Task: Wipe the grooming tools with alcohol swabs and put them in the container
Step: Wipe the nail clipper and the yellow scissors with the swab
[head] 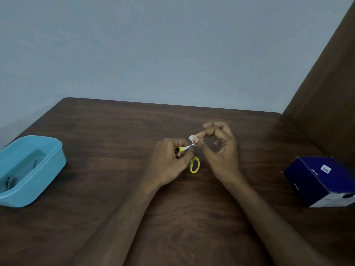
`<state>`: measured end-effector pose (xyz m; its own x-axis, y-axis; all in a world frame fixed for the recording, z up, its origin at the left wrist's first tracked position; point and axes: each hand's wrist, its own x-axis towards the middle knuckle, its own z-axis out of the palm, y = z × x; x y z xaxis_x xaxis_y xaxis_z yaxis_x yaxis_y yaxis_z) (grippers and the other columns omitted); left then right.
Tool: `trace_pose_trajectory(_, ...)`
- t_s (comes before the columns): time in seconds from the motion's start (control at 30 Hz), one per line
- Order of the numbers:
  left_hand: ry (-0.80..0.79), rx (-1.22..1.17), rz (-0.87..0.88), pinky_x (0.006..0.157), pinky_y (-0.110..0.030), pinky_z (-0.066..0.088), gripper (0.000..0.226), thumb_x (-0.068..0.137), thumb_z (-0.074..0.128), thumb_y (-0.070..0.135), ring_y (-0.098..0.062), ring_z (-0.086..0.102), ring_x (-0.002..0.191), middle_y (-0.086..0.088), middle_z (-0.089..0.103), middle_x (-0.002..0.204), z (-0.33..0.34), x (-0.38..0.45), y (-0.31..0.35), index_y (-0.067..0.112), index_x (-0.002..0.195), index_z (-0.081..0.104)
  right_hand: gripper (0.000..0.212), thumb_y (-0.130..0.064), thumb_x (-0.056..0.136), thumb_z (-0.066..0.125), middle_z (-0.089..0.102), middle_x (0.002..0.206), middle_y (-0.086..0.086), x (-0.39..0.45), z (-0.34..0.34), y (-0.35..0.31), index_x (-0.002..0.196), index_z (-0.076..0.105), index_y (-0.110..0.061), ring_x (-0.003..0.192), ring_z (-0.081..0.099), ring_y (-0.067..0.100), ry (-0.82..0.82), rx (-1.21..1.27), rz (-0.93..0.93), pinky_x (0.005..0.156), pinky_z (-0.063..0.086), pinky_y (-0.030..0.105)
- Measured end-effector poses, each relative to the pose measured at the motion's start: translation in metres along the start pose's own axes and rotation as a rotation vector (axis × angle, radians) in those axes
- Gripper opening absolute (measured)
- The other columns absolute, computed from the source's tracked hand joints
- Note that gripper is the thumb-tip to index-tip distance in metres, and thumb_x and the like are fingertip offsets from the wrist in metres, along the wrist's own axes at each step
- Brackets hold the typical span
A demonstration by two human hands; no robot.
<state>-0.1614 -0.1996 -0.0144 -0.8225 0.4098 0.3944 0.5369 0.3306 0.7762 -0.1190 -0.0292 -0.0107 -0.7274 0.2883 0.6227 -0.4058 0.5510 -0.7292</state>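
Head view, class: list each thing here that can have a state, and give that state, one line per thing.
Scissors: yellow-handled, held off the table, blade end being wiped.
Swab: white, pinched against the blade end.
Left hand: grips the scissors.
Right hand: pinches the swab.
Container: lid off, holding at least one tool.
Blue box: standing on the table, right side; open or shut unclear.

so the container (pixel 38 169) sits on the table (pixel 115 131) way off left, box (pixel 322 181) far right, and both hands with the scissors (pixel 195 165) are in between
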Motion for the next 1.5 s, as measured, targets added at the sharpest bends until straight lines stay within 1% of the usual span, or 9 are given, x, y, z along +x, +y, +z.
trace_pose_trajectory(0.07, 0.002, 0.132, 0.065, 0.051, -0.035, 0.04, 0.034, 0.091, 0.063, 0.041, -0.012, 0.05, 0.05, 0.002, 0.05, 0.056, 0.001, -0.003, 0.002, 0.017, 0.068, 0.056, 0.008, -0.024, 0.09, 0.084, 0.065, 0.109, -0.004, 0.001, 0.002, -0.001, 0.089, 0.077, -0.025, 0.101, 0.066, 0.007, 0.075, -0.071, -0.014, 0.074, 0.042, 0.012)
trace_pose_trajectory(0.23, -0.004, 0.138, 0.048, 0.054, -0.031, 0.042, 0.029, 0.088, 0.063, 0.044, -0.012, 0.052, 0.052, 0.007, 0.05, 0.056, 0.001, -0.003, 0.004, 0.02, 0.072, 0.063, 0.016, -0.025, 0.093, 0.083, 0.066, 0.103, -0.002, 0.005, -0.007, -0.001, 0.087, 0.07, -0.032, 0.092, 0.066, 0.015, 0.308, 0.04, 0.065, 0.073, 0.053, 0.051)
trace_pose_trajectory(0.47, -0.017, -0.062, -0.008, 0.055, -0.03, 0.037, 0.022, 0.091, 0.068, 0.036, -0.004, 0.042, 0.05, 0.007, 0.04, 0.052, -0.004, 0.0, 0.006, 0.023, 0.076, 0.076, 0.007, -0.019, 0.091, 0.084, 0.065, 0.107, -0.002, -0.004, -0.003, -0.005, 0.09, 0.077, -0.019, 0.098, 0.066, 0.008, 0.102, -0.125, -0.014, 0.074, 0.041, 0.012)
trace_pose_trajectory(0.67, -0.011, -0.116, -0.031, 0.056, -0.028, 0.033, 0.02, 0.096, 0.073, 0.027, -0.006, 0.039, 0.053, -0.014, 0.054, 0.06, -0.003, 0.002, 0.009, 0.03, 0.078, 0.08, 0.014, -0.026, 0.096, 0.08, 0.073, 0.095, 0.0, 0.001, -0.01, 0.004, 0.09, 0.07, -0.019, 0.086, 0.069, 0.019, 0.313, 0.107, 0.127, 0.074, 0.053, 0.044)
trace_pose_trajectory(0.83, 0.022, -0.165, -0.076, 0.059, -0.033, 0.032, 0.028, 0.099, 0.072, 0.034, -0.008, 0.039, 0.059, -0.005, 0.05, 0.06, -0.005, 0.004, 0.007, 0.023, 0.074, 0.075, 0.008, -0.017, 0.084, 0.082, 0.074, 0.097, 0.002, -0.002, 0.0, -0.001, 0.084, 0.074, -0.018, 0.079, 0.069, 0.017, 0.01, 0.315, 0.162, 0.07, 0.052, 0.034)
trace_pose_trajectory(1.03, -0.087, -0.376, -0.123, 0.051, -0.025, 0.026, 0.033, 0.096, 0.057, 0.025, -0.008, 0.029, 0.057, -0.001, 0.034, 0.065, -0.006, 0.003, 0.006, 0.003, 0.073, 0.056, 0.012, -0.016, 0.089, 0.085, 0.076, 0.079, 0.014, -0.003, 0.008, -0.001, 0.084, 0.074, -0.018, 0.069, 0.071, 0.024, -0.122, 0.323, 0.241, 0.065, 0.054, 0.041)
trace_pose_trajectory(1.23, -0.015, -0.559, -0.268, 0.044, -0.015, 0.023, 0.035, 0.114, 0.045, 0.027, -0.004, 0.027, 0.049, 0.008, 0.036, 0.06, -0.004, 0.004, 0.006, 0.008, 0.086, 0.055, 0.018, -0.007, 0.089, 0.083, 0.076, 0.078, 0.004, -0.004, 0.008, 0.001, 0.081, 0.07, -0.017, 0.062, 0.068, 0.015, -0.176, 0.384, 0.222, 0.063, 0.053, 0.037)
trace_pose_trajectory(1.37, -0.03, -0.489, -0.271, 0.046, -0.022, 0.018, 0.067, 0.115, 0.026, 0.052, -0.007, 0.024, 0.05, 0.008, 0.034, 0.061, -0.004, 0.004, 0.005, 0.003, 0.095, 0.067, 0.016, -0.013, 0.089, 0.085, 0.077, 0.078, 0.001, -0.006, 0.012, -0.001, 0.082, 0.07, -0.017, 0.06, 0.069, 0.012, -0.12, 0.364, 0.221, 0.06, 0.053, 0.031)
trace_pose_trajectory(1.5, 0.028, -0.461, -0.312, 0.044, -0.022, 0.02, 0.077, 0.112, 0.018, 0.063, -0.006, 0.025, 0.046, 0.009, 0.033, 0.059, -0.005, 0.004, 0.005, 0.023, 0.08, 0.076, 0.012, -0.034, 0.085, 0.087, 0.071, 0.104, -0.006, -0.008, 0.013, -0.005, 0.084, 0.075, -0.03, 0.089, 0.073, 0.014, 0.029, 0.255, 0.148, 0.065, 0.056, 0.04)
